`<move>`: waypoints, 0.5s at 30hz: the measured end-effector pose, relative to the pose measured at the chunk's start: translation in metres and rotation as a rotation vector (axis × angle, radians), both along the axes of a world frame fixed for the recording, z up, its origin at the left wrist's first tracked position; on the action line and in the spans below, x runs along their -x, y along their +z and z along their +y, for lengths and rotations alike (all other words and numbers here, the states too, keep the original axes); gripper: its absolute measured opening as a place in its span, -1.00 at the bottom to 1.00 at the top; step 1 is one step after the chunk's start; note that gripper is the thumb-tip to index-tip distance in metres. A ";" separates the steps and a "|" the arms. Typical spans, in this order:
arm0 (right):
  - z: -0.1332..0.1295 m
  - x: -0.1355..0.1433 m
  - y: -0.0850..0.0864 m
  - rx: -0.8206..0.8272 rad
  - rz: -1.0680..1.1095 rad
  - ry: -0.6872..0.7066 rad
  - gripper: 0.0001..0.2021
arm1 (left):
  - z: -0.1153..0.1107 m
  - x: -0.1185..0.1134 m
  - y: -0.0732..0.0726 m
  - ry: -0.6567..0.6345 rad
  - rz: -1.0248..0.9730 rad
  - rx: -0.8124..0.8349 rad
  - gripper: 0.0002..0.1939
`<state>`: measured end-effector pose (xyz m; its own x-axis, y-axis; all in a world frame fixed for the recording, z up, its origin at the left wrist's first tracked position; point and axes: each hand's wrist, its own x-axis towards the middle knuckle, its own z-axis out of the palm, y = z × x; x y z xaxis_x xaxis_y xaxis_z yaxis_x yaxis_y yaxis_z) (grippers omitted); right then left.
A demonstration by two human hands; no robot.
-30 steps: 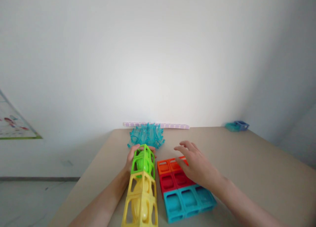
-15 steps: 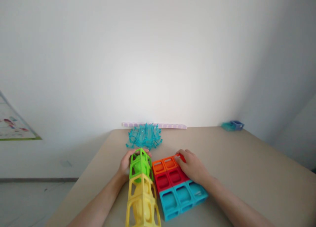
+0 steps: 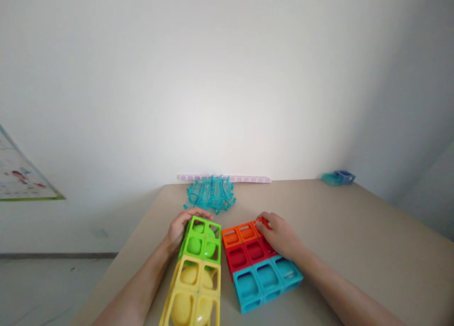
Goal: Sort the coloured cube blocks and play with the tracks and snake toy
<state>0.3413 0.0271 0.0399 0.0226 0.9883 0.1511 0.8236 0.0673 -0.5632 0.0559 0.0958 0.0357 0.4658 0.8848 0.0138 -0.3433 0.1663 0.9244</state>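
My left hand (image 3: 184, 224) is wrapped round the far left side of a long block of joined open-frame cubes, with a green part (image 3: 202, 241) at the far end and a yellow part (image 3: 195, 288) nearer me. Rounded pieces show inside the frames. To its right lies a flat block of joined cubes, with an orange row (image 3: 239, 233), a red row (image 3: 246, 254) and a blue row (image 3: 267, 278). My right hand (image 3: 280, 233) grips this block at its far right corner. A narrow gap separates the two blocks.
Clear teal plastic pieces (image 3: 211, 194) sit beyond the blocks. A purple-and-white strip (image 3: 248, 179) lies along the wall at the back edge of the table (image 3: 340, 222). At the back right are a blue box (image 3: 344, 177) and a teal item (image 3: 331, 179).
The green and yellow block has rolled in my left hand, so a flat face now shows instead of an edge, and its near end has shifted left. My right hand keeps its grip.
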 end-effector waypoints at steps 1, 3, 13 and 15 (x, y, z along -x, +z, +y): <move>0.000 0.000 -0.001 0.002 -0.006 -0.010 -0.74 | 0.002 0.001 -0.002 0.014 0.031 -0.016 -0.70; 0.001 -0.001 -0.001 0.006 -0.017 -0.033 -0.75 | 0.006 0.003 -0.005 0.041 0.099 -0.058 -0.71; -0.001 -0.001 -0.001 -0.002 -0.114 -0.124 -0.76 | 0.009 0.009 -0.007 -0.016 0.499 -0.509 -0.66; -0.003 -0.004 0.006 -0.049 -0.164 -0.143 -0.79 | 0.009 0.005 -0.008 0.074 0.515 -0.553 -0.59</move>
<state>0.3449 0.0243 0.0463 0.1327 0.9683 0.2118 0.9071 -0.0325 -0.4196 0.0508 0.1048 0.0274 0.4732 0.8414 0.2609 0.1620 -0.3742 0.9131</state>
